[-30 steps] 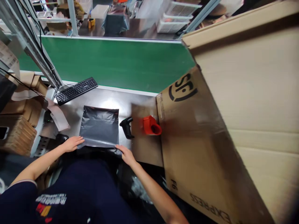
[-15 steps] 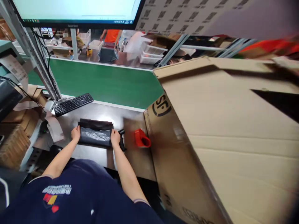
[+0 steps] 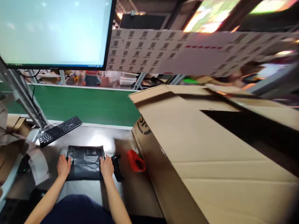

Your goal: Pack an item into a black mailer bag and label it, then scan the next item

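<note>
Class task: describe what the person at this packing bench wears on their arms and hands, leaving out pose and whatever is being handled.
Both forearms are bare, with no sleeves showing. The left hand and right hand wear no gloves, and no rings, watch or bands can be seen. Dark navy clothing shows at the bottom edge.

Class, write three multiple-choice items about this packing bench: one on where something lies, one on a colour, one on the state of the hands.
1. Where does the black keyboard lie?
A. Behind and left of the grey bag
B. Inside the cardboard box
C. On the person's lap

2. What colour is the small object between the handheld scanner and the box?
A. Blue
B. Red
C. Yellow

3. How are the left hand and right hand placed?
A. Both typing
B. One lifting the box
C. Both pressed flat on the bag's side edges

Answers: 1 A, the keyboard sits at the bench's far left edge beyond the bag. 2 B, it is plainly red. 3 C, each palm rests on one end of the bag.
</note>
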The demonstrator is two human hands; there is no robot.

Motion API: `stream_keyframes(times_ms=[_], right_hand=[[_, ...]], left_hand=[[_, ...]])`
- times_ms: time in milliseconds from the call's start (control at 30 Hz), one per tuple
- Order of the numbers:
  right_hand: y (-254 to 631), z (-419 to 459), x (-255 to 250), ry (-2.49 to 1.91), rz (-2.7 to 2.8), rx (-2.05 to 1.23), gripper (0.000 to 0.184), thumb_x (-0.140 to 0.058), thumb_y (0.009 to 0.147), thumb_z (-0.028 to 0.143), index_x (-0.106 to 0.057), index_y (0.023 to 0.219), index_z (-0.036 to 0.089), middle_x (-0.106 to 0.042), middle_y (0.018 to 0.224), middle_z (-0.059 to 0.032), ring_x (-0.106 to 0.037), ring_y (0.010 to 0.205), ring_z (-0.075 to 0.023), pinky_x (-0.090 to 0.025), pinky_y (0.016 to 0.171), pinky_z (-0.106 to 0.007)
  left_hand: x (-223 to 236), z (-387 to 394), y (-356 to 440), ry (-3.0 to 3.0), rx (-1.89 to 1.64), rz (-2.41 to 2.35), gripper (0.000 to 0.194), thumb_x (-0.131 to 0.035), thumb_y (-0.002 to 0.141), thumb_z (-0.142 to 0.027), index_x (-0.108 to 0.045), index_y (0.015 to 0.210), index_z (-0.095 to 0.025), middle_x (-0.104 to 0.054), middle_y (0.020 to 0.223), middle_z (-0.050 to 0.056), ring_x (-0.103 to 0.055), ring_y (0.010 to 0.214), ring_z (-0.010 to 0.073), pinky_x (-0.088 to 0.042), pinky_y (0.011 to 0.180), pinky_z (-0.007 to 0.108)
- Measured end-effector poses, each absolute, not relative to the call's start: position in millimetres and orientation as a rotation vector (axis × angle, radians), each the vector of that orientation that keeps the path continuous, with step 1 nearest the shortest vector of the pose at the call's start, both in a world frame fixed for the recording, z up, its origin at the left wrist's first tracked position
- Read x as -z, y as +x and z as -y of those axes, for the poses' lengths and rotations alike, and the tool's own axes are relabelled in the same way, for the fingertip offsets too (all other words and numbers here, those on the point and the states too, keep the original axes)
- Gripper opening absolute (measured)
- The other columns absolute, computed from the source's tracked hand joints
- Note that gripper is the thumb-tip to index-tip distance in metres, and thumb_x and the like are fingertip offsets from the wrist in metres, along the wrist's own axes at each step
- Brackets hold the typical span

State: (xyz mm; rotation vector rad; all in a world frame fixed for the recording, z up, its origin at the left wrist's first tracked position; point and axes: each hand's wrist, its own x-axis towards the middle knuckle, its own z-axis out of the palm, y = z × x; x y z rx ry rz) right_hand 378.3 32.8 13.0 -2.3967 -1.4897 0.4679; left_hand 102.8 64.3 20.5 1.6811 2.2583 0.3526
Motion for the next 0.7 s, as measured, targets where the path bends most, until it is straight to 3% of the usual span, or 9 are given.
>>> stream_keyframes(times_ms=[67,133,267,400,500,600,700], right_hand=[[363,-35,-5,-2.204,1.71,-0.379,0.057,-0.048,0.108,0.039,-0.05,0.159,0.015,-0.042,0.17,-0.0206,-0.04,0.157,-0.0383,-0.033,0.128,-0.056],[346,-42,2,-1.988,1.931,-0.446,0.058,-0.048,0.108,0.038,-0.044,0.164,0.026,-0.03,0.177,-0.0104,-0.024,0.165,-0.0348,-0.017,0.135,-0.06],[334,-50,17,-1.905,1.986,-0.652,0.057,-0.041,0.11,0.046,-0.04,0.165,0.032,-0.027,0.178,-0.0063,-0.02,0.167,-0.0314,-0.008,0.136,-0.065],[351,-48,35,-2.077,1.801,-0.65,0.07,-0.048,0.106,0.056,-0.032,0.168,0.03,-0.017,0.18,-0.0077,-0.017,0.167,-0.0347,-0.014,0.135,-0.065],[362,-53,42,-2.207,1.559,-0.66,0.079,-0.046,0.105,0.054,-0.028,0.169,0.012,-0.017,0.179,-0.0183,-0.02,0.166,-0.0368,-0.024,0.135,-0.056],[366,-52,40,-2.195,1.48,-0.734,0.091,-0.036,0.102,0.063,-0.033,0.164,-0.005,-0.028,0.174,-0.0273,-0.024,0.164,-0.0414,-0.024,0.134,-0.057],[373,-33,39,-2.113,1.409,-0.703,0.114,-0.017,0.095,0.082,-0.039,0.159,-0.009,-0.033,0.169,-0.0337,-0.027,0.162,-0.0462,-0.025,0.132,-0.064]], left_hand=[[-9,-67,121,2.105,-0.371,-2.106,0.062,-0.036,0.107,-0.038,-0.048,0.16,-0.009,-0.046,0.169,0.022,-0.045,0.155,0.0375,-0.039,0.125,0.055],[0,-71,146,2.41,-0.257,-1.819,0.06,-0.037,0.105,-0.032,-0.045,0.164,-0.019,-0.038,0.174,0.011,-0.033,0.162,0.0349,-0.027,0.132,0.06],[13,-76,178,2.44,-0.004,-1.673,0.061,-0.038,0.104,-0.029,-0.04,0.165,-0.032,-0.033,0.176,0.005,-0.028,0.165,0.0338,-0.021,0.132,0.069],[29,-78,158,2.259,0.007,-1.87,0.067,-0.037,0.106,-0.049,-0.027,0.17,-0.03,-0.024,0.179,0.008,-0.024,0.166,0.0353,-0.027,0.128,0.072],[37,-76,142,2.13,-0.019,-1.971,0.072,-0.033,0.107,-0.051,-0.023,0.171,-0.019,-0.023,0.179,0.013,-0.024,0.166,0.033,-0.03,0.131,0.063],[22,-67,140,1.951,-0.022,-2.144,0.074,-0.034,0.107,-0.049,-0.03,0.168,-0.008,-0.028,0.177,0.02,-0.025,0.165,0.0367,-0.03,0.131,0.061],[-34,-79,137,1.922,-0.113,-2.241,0.073,-0.05,0.102,-0.047,-0.046,0.161,-0.004,-0.041,0.169,0.026,-0.035,0.16,0.0433,-0.032,0.13,0.06]])
